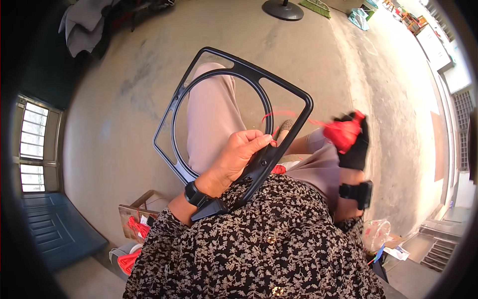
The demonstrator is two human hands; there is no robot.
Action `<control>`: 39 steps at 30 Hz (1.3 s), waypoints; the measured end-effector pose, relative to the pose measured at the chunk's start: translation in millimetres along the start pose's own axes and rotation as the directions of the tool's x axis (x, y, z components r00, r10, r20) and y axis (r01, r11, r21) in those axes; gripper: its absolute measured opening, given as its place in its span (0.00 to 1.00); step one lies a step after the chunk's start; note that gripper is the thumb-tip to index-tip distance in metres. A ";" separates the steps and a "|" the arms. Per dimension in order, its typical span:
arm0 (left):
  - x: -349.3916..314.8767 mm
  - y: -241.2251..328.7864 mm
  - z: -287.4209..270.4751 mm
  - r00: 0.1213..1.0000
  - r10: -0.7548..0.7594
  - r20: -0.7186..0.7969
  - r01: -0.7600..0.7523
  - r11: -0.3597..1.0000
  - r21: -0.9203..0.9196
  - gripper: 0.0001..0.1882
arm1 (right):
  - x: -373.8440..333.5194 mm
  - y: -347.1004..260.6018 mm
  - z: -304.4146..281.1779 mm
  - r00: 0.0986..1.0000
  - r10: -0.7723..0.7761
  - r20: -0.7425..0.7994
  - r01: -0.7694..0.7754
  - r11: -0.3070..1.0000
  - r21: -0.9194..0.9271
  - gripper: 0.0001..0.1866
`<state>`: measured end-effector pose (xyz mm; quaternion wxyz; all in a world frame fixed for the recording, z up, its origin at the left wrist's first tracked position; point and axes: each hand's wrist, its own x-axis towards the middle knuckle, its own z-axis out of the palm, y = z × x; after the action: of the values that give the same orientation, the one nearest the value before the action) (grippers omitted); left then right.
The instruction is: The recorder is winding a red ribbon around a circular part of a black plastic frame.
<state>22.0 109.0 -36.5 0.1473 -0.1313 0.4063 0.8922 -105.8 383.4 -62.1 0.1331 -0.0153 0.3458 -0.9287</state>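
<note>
A black frame [305, 107] with a large round opening leans on my lap, tilted. My left hand [239, 154] is closed at its near right bar, thumb and finger pinching the end of a thin red strip [275, 143] against it. From there the strip loops past the ring and runs right to a red bundle [343, 134]. Wearing a black glove, my right hand [354, 149] holds that bundle, out to the right of the frame and blurred by motion. Its fingers are partly hidden by the bundle.
At lower left stand a wooden box [130, 219] with red strips and a pale container [117, 256] with red material. A clear plastic bag [377, 234] lies at lower right. Farther off are a round black stand base [283, 10], a green broom [317, 7] and a blue door [57, 229].
</note>
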 end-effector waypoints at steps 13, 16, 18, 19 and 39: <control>1.4 3.0 6.0 0.999 0.009 -0.047 -0.011 0.999 -0.048 0.09 | -102.5 -93.7 -104.3 0.976 -0.136 -0.171 0.141 0.990 0.018 0.15; 2.0 -1.4 3.8 0.996 0.062 -0.064 -0.057 0.996 0.074 0.07 | -97.3 -55.9 -40.4 0.782 -0.400 -0.479 0.169 0.875 -0.454 0.15; 0.5 -2.8 2.7 0.991 0.107 -0.085 -0.098 0.989 0.107 0.06 | -86.5 -50.7 -35.9 0.928 -0.160 -0.336 -0.053 0.836 -0.546 0.12; 1.4 -2.8 4.1 0.992 0.100 -0.078 -0.090 0.988 0.123 0.06 | -74.8 -45.2 2.2 0.952 -0.009 -0.306 -0.191 0.762 -0.619 0.13; 2.4 -7.2 -4.5 0.992 0.093 -0.087 -0.088 0.994 0.064 0.08 | -4.3 74.4 84.7 0.869 0.484 0.106 -0.400 0.812 -0.424 0.09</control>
<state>23.0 110.5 -45.2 0.0920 -0.1483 0.4445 0.8786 -73.9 276.5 -45.5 0.3762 -0.0576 0.5006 -0.7775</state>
